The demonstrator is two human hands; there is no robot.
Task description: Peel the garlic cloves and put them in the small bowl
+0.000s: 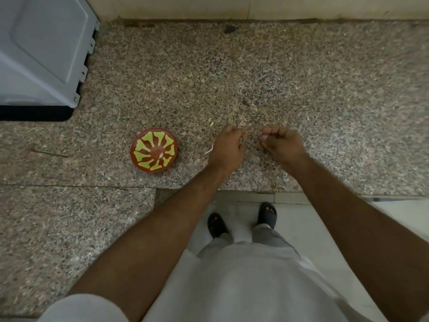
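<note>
Garlic clove point(264, 136), one pale piece, seen only as a small whitish patch at the fingertips of the right hand point(283, 145), which curls its fingers round it above the speckled granite bench point(301, 84); the rest of the clove is hidden by the fingers. Left hand point(228, 147), just beside the right and apart from it, fingers curled inward with a thin strip of papery skin point(209, 150) sticking out at its left edge; whether that grip holds anything more cannot be told. Small bowl point(154, 150), round, red-brown with a yellow-green pattern, stands on the bench to the left of the left hand, near but not touching it; one small whitish piece point(160, 155) lies inside, near its middle. Loose skin flake point(211, 124) on the bench, just beyond the left hand. Grey plastic appliance point(44, 49) on a dark base, far left corner of the bench. Pale tiled wall point(232, 6) along the far edge. Below the near edge: light garment, two feet in dark sandals point(267, 214) on a light floor.
</note>
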